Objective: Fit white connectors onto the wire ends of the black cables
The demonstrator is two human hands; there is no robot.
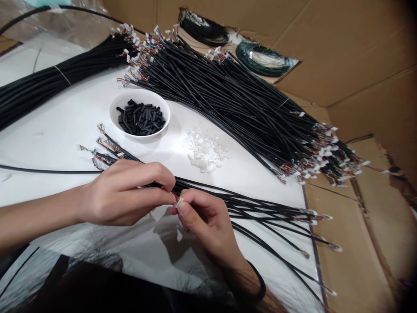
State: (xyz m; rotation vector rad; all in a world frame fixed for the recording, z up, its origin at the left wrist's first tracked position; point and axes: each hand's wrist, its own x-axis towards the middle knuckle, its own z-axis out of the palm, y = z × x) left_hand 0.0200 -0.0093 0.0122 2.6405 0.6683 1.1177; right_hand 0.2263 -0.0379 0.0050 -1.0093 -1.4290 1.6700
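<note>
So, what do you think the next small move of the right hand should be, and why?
I'd probably have the right hand press the small white piece a little further onto the coloured wires at the cable end, because its fingers pinch it there, while the left hand grips the black cable just behind. Whether it is fully seated is hard to tell.

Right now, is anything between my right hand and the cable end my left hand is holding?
Nothing visible stands between them: the right hand has its fingertips on the cable end, right where the left hand pinches it.
</note>
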